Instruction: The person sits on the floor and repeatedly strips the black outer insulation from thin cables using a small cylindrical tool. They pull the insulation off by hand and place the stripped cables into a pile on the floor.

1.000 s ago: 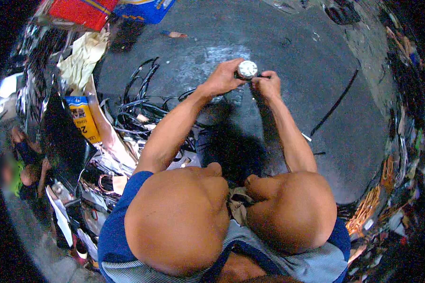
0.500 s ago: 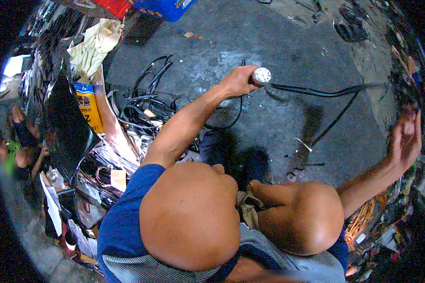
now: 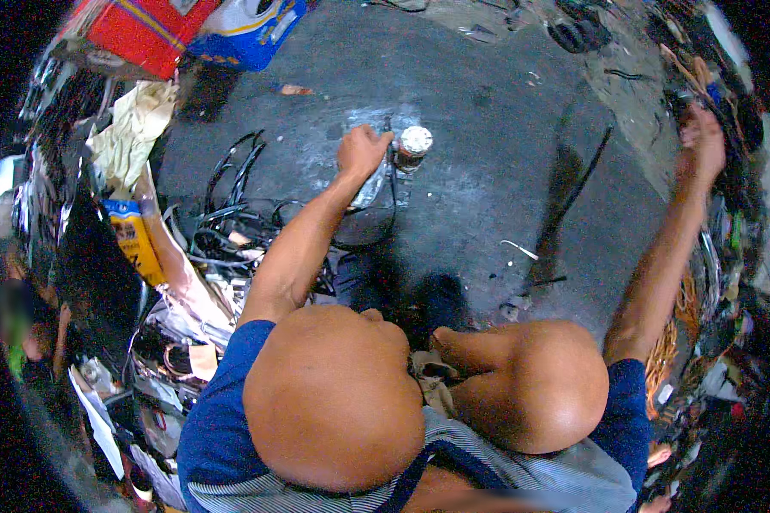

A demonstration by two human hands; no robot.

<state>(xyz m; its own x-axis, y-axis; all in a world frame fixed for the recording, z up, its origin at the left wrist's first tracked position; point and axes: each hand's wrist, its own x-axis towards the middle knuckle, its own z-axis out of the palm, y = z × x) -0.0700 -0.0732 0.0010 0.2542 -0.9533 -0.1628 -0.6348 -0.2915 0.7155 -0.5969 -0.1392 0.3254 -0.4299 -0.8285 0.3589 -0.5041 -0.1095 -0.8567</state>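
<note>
My left hand (image 3: 365, 152) is reached out over the dark floor, fingers curled closed. Its fingertips meet a thin black cable (image 3: 393, 184) that rises past them and loops back below; whether they hold it I cannot make out. Just right of the fingers, apart from them, stands a short brown cylinder with a pale, worn round top (image 3: 416, 139). Far out to the right is my right hand (image 3: 701, 144), blurred, its fingers not readable. Between the hands, a straight length of black cable (image 3: 587, 173) slants over a dark shadow.
Tangled black cables (image 3: 231, 218) lie left of my forearm beside a yellow and blue packet (image 3: 135, 244). Red (image 3: 137, 34) and blue (image 3: 252, 34) containers stand at the far left. Orange strands (image 3: 666, 368) and mixed scrap line the right. Another person (image 3: 38, 333) sits at the far left edge.
My left hand has come off the cylinder to its left side. My right hand has moved farther away. The black cables stretching right from the cylinder no longer show there. The view has shifted.
</note>
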